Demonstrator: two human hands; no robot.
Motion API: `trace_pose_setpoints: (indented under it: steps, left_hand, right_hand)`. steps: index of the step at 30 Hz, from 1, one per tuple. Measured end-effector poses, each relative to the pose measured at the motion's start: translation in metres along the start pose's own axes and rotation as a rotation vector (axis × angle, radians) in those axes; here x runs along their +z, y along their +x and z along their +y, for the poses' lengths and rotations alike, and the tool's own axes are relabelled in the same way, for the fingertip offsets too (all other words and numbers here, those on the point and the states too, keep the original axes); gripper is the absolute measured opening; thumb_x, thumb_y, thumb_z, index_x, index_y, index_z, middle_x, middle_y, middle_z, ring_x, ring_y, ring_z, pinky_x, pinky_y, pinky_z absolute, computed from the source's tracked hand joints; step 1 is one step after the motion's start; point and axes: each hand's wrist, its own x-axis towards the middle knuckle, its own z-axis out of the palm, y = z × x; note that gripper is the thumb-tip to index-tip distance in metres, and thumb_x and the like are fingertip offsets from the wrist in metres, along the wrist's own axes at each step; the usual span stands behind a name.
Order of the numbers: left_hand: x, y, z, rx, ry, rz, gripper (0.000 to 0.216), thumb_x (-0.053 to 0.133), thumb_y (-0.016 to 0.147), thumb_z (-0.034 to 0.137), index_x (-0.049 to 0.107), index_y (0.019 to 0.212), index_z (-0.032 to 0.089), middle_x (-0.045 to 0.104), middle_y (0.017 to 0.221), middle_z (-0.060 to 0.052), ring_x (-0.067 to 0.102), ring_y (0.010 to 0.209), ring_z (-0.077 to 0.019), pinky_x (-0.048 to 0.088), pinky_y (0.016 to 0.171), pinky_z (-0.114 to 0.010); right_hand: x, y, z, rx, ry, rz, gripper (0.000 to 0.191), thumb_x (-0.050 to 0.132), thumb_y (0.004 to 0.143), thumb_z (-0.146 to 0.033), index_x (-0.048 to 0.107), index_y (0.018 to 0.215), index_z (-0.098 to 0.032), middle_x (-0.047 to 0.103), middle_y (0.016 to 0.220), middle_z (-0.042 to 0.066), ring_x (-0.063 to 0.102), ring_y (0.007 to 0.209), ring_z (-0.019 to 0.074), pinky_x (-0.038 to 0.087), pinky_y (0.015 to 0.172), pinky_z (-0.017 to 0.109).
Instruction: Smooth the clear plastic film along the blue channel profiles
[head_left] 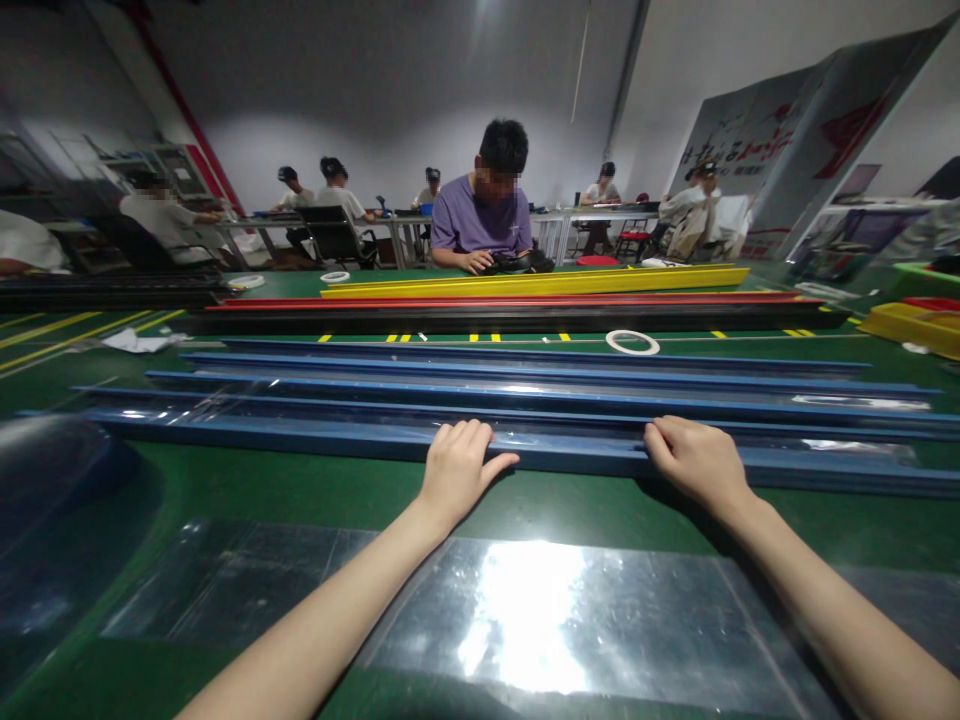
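Note:
Several long blue channel strips lie side by side across the green table. My left hand has its fingers curled over the near wall of the closest strip, with the thumb sticking out to the right along its front. Farther right, my right hand is closed over the same edge, its fingertips hidden inside the channel. Clear film shows in the closest strip, glossy near my left hand. Between my forearms, a wide sheet of clear plastic film lies on the table and reflects a bright light.
Beyond the blue strips lie black and red strips and a yellow strip. A white tape roll rests behind them on my side. Dark blue glossy material bulges at left. A co-worker sits opposite; yellow bins stand right.

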Motion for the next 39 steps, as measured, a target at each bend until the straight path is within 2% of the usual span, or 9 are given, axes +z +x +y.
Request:
trace_pose_setpoints:
  steps: [17, 26, 30, 39]
  left_hand:
    - [0.000, 0.000, 0.000, 0.031, 0.029, -0.029, 0.032, 0.041, 0.081, 0.046, 0.053, 0.073, 0.017, 0.056, 0.069, -0.003, 0.048, 0.068, -0.0160, 0.030, 0.061, -0.029]
    - [0.001, 0.001, 0.000, 0.038, -0.023, 0.018, 0.024, 0.046, 0.079, 0.039, 0.054, 0.075, 0.017, 0.057, 0.069, -0.002, 0.049, 0.068, -0.0158, 0.031, 0.061, -0.029]
    - [0.000, 0.001, 0.001, 0.036, -0.033, 0.027, 0.019, 0.046, 0.077, 0.034, 0.054, 0.072, 0.017, 0.057, 0.069, -0.002, 0.049, 0.068, -0.0160, 0.031, 0.062, -0.030]
    - [-0.001, 0.001, 0.001, 0.021, -0.047, 0.012, 0.009, 0.045, 0.073, 0.022, 0.053, 0.073, 0.018, 0.058, 0.070, -0.003, 0.050, 0.068, -0.0173, 0.033, 0.063, -0.031]
  right_hand:
    - [-0.007, 0.004, 0.000, -0.003, -0.015, -0.187, 0.039, 0.028, 0.083, -0.036, 0.053, 0.058, -0.019, 0.061, 0.062, 0.003, 0.052, 0.053, 0.0136, 0.023, 0.048, 0.023]
    - [-0.009, -0.001, -0.004, -0.065, -0.073, -0.034, 0.035, 0.029, 0.084, -0.032, 0.051, 0.060, -0.018, 0.059, 0.063, 0.003, 0.052, 0.058, 0.0125, 0.023, 0.049, 0.024]
    - [-0.016, 0.000, -0.017, -0.067, -0.067, 0.026, 0.035, 0.031, 0.084, -0.032, 0.051, 0.059, -0.018, 0.057, 0.062, 0.002, 0.051, 0.062, 0.0119, 0.024, 0.051, 0.023]
    - [-0.024, 0.020, -0.082, -0.145, 0.043, -0.019, 0.037, 0.030, 0.085, -0.031, 0.056, 0.061, -0.018, 0.061, 0.063, 0.003, 0.053, 0.058, 0.0113, 0.022, 0.050, 0.024]
